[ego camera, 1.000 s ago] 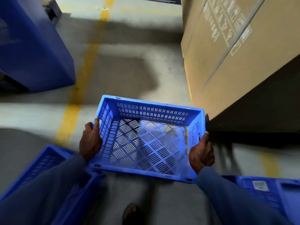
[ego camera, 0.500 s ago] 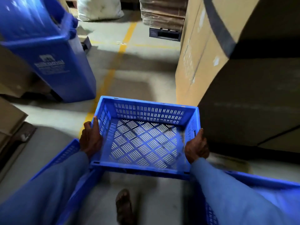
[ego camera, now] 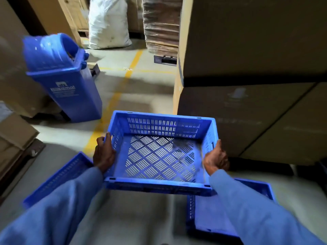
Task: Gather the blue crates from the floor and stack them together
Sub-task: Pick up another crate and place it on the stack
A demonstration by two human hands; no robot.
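I hold a blue slotted crate [ego camera: 160, 151] level in the air in front of me, its open top facing up and nothing inside. My left hand [ego camera: 103, 154] grips its left wall and my right hand [ego camera: 215, 159] grips its right wall. A second blue crate [ego camera: 58, 177] sits on the floor at lower left, partly hidden by my left sleeve. A third blue crate [ego camera: 212, 214] lies on the floor at lower right, under my right forearm.
A tall blue bin [ego camera: 65, 80] stands at the left. Large stacked cardboard boxes [ego camera: 247, 85] wall off the right side. A yellow floor line [ego camera: 113, 103] runs ahead toward a white sack [ego camera: 108, 23] and a wrapped pallet [ego camera: 161, 25]. Flattened cardboard [ego camera: 14, 137] lies at far left.
The view has tilted up, revealing the bin, the sack and the pallet ahead. The held crate has risen and stays gripped by both hands. My foot has dropped out of view.
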